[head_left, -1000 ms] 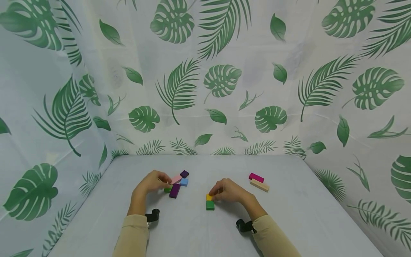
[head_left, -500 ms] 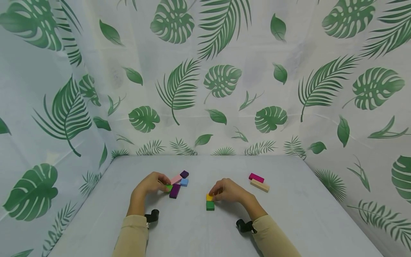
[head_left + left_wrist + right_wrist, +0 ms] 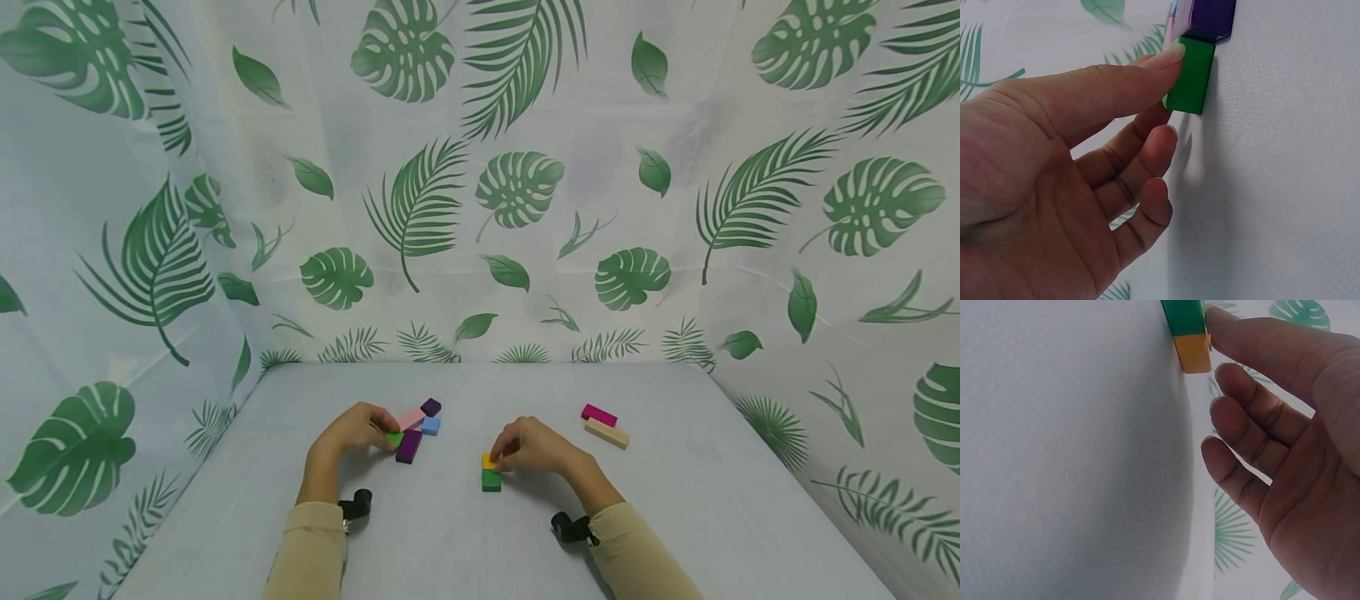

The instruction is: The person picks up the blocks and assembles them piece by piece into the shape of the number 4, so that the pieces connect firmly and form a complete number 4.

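Note:
My left hand pinches a light green block between thumb and fingers at the left of the table. The block's end meets a purple block. Just beyond lie a pink block, a small blue block and a dark purple block. Near the middle, my right hand has thumb and index finger on a yellow block, pinching it. That one sits flush against a darker green block, on its far side in the head view. The right index fingertip is hidden in the right wrist view.
To the right of my right hand, a magenta block and a pale wooden block lie side by side. A white cloth covers the table. Leaf-printed curtains surround its back and sides.
Over the past second my left fingers have shifted slightly, and more of the light green block shows. The right hand and the other blocks look nearly still.

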`<act>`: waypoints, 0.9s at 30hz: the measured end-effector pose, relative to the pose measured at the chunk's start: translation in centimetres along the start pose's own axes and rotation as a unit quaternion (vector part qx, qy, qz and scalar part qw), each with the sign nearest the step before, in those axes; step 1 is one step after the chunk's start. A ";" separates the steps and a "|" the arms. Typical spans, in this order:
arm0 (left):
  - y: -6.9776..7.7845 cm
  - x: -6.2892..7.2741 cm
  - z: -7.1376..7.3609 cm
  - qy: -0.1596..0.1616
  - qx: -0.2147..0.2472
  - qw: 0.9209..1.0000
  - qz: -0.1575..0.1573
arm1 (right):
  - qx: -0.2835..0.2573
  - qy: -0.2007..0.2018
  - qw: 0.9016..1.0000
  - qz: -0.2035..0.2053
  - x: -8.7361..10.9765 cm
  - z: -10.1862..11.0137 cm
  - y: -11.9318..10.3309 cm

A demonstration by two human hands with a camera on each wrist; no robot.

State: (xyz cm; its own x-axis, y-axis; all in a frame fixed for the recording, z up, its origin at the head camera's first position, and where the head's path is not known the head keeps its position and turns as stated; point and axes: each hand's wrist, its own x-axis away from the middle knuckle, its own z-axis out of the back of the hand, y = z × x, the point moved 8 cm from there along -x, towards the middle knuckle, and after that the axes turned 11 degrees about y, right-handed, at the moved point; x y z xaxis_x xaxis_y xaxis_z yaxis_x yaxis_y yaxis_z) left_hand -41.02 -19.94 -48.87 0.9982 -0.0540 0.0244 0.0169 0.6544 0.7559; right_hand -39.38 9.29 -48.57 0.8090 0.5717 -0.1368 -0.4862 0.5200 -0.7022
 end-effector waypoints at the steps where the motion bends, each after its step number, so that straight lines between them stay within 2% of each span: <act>1: 0.0 0.0 0.0 -0.002 0.000 1.000 0.002 | 0.002 0.000 1.000 -0.002 0.0 0.0 0.0; 11: 0.2 0.3 0.1 -0.010 -0.001 1.000 0.006 | -0.003 -0.003 1.000 -0.005 0.1 -0.1 -0.1; 20: -0.1 0.3 0.2 -0.002 -0.012 1.000 0.020 | -0.002 -0.003 1.000 -0.008 0.1 -0.1 0.0; 27: -0.2 0.4 0.2 -0.003 -0.025 1.000 0.016 | 0.000 -0.004 1.000 -0.012 0.2 0.0 0.0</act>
State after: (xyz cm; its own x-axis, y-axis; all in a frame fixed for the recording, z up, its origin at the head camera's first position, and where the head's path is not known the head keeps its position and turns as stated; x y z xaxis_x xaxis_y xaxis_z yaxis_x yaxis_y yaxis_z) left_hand -40.68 -20.24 -48.85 0.9980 -0.0359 0.0524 -0.0130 0.6931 0.7207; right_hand -39.20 9.37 -48.57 0.8179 0.5639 -0.1139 -0.4662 0.5336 -0.7056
